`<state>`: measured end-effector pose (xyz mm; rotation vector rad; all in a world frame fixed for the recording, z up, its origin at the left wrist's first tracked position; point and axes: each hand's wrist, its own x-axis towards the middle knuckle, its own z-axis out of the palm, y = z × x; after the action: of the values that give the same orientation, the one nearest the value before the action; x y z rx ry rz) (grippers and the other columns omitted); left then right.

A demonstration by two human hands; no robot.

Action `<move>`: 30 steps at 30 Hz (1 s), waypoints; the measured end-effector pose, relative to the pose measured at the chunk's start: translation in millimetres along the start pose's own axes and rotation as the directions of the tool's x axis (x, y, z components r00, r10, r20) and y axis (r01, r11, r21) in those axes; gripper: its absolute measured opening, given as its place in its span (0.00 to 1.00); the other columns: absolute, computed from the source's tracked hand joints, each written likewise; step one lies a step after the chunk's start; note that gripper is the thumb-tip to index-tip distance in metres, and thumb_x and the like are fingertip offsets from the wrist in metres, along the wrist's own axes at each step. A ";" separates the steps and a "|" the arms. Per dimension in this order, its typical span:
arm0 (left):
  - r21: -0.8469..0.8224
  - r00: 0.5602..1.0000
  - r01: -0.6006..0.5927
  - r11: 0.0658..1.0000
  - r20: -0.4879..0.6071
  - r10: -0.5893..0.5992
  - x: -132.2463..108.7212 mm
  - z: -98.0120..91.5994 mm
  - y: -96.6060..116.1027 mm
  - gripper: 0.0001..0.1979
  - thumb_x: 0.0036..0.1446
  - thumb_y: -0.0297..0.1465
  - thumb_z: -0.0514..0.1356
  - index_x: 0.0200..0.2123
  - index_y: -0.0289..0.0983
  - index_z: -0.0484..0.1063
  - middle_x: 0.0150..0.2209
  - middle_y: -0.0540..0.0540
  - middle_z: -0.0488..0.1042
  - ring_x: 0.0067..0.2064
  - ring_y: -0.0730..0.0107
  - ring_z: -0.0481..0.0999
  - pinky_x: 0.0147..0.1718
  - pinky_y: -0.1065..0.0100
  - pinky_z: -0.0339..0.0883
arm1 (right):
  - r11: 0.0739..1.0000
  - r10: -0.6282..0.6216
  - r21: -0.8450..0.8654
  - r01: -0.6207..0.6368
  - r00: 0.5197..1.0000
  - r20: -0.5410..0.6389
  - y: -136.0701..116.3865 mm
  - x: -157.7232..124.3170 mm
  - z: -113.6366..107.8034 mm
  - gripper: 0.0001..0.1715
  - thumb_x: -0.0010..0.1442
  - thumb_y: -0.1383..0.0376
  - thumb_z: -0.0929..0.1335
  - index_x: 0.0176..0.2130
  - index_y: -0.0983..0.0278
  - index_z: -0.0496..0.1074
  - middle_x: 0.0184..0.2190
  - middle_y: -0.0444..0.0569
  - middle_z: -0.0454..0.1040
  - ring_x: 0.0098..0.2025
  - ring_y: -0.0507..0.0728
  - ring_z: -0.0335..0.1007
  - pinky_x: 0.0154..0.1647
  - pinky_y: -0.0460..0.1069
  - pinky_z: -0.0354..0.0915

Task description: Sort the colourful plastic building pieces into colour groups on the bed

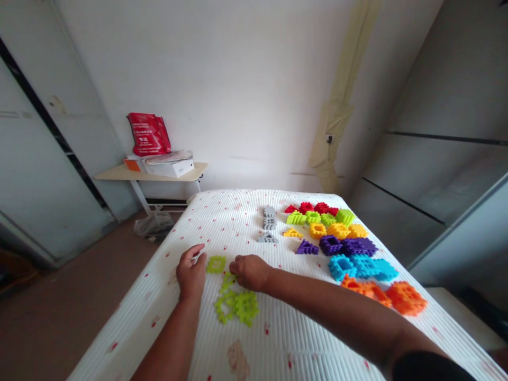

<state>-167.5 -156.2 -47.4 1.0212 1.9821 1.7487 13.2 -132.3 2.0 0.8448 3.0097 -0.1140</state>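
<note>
My left hand point(191, 271) hovers with its thumb and fingers apart, holding nothing, just left of a lime-green square interlocking block piece point(216, 264). My right hand point(251, 271) is closed, its fingertips pinched at the upper end of a lime-green triangular block piece point(227, 283); the exact grip is hidden under the fingers. Closer to me lie a lime-green open-centred piece point(225, 308) and a lime-green lattice square piece point(246, 306), touching each other.
Colour-sorted blocks stand to the right: red point(306, 207), green point(313, 217), yellow point(338, 230), purple point(359, 246), blue point(363, 266) and orange point(407, 298). Grey blocks point(269, 218) sit mid-bed on the ribbed white cover point(301, 338). A side table point(115, 173) bears a red bag point(147, 135).
</note>
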 end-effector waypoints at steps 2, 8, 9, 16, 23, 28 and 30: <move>0.001 1.000 0.000 1.000 -0.001 0.000 -0.2 0.0 0.6 0.21 0.42 0.38 0.56 0.39 0.37 0.74 0.40 0.43 0.73 0.38 0.61 0.71 0.43 0.59 0.65 | 1.000 -0.007 0.018 0.007 1.000 0.004 3.0 1.8 2.4 0.11 0.53 0.70 0.64 0.38 0.65 0.71 0.37 0.52 0.74 0.36 0.56 0.72 0.30 0.46 0.62; -0.007 1.000 0.009 1.000 -0.002 -0.009 -0.6 -0.9 2.1 0.21 0.41 0.40 0.56 0.39 0.36 0.74 0.40 0.43 0.72 0.38 0.61 0.71 0.43 0.58 0.65 | 0.996 -0.019 0.085 0.021 1.000 -0.020 19.1 -2.9 -12.2 0.16 0.49 0.72 0.66 0.40 0.66 0.73 0.38 0.51 0.76 0.37 0.55 0.71 0.33 0.45 0.61; -0.009 1.000 0.013 1.000 -0.001 -0.013 -0.5 -0.9 1.8 0.21 0.41 0.40 0.56 0.39 0.36 0.74 0.39 0.43 0.73 0.38 0.61 0.71 0.43 0.58 0.65 | 0.994 -0.011 0.105 0.016 0.999 -0.046 26.7 -6.1 -19.8 0.15 0.49 0.72 0.67 0.40 0.66 0.73 0.37 0.50 0.76 0.36 0.54 0.70 0.34 0.45 0.61; -0.007 1.000 0.020 1.000 0.001 -0.020 0.7 -0.4 -0.1 0.22 0.41 0.40 0.57 0.39 0.37 0.74 0.39 0.44 0.73 0.38 0.61 0.71 0.44 0.57 0.64 | 0.891 0.452 0.178 -0.417 0.851 -0.267 133.5 -46.0 -80.3 0.16 0.49 0.75 0.66 0.38 0.66 0.75 0.31 0.46 0.77 0.31 0.50 0.69 0.31 0.42 0.58; 0.022 0.999 0.037 0.999 -0.017 -0.037 0.4 0.1 3.0 0.23 0.40 0.42 0.57 0.39 0.36 0.74 0.39 0.43 0.73 0.38 0.60 0.70 0.45 0.58 0.63 | 0.736 0.671 0.108 -0.668 0.697 -0.253 214.9 -71.1 -78.9 0.16 0.47 0.75 0.65 0.36 0.66 0.76 0.32 0.48 0.77 0.32 0.52 0.69 0.31 0.42 0.58; 0.032 0.999 0.045 0.998 -0.017 -0.044 -0.7 -0.8 4.4 0.24 0.40 0.42 0.57 0.40 0.36 0.74 0.39 0.44 0.73 0.38 0.61 0.71 0.45 0.58 0.63 | 0.723 0.686 0.074 -0.687 0.701 -0.198 223.6 -68.1 -66.0 0.17 0.47 0.75 0.65 0.36 0.66 0.76 0.33 0.48 0.77 0.32 0.52 0.70 0.30 0.42 0.58; 0.036 0.999 0.051 0.998 -0.018 -0.051 -1.1 -1.3 4.8 0.24 0.40 0.42 0.57 0.40 0.36 0.74 0.39 0.44 0.73 0.38 0.61 0.71 0.45 0.58 0.63 | 0.722 0.687 0.055 -0.690 0.705 -0.178 224.3 -66.3 -63.4 0.16 0.47 0.76 0.64 0.36 0.66 0.76 0.33 0.49 0.77 0.32 0.52 0.69 0.29 0.43 0.58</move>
<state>-166.1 -157.9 -42.8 0.9616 2.0389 1.7060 186.9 29.0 52.5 2.0079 2.5894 0.0055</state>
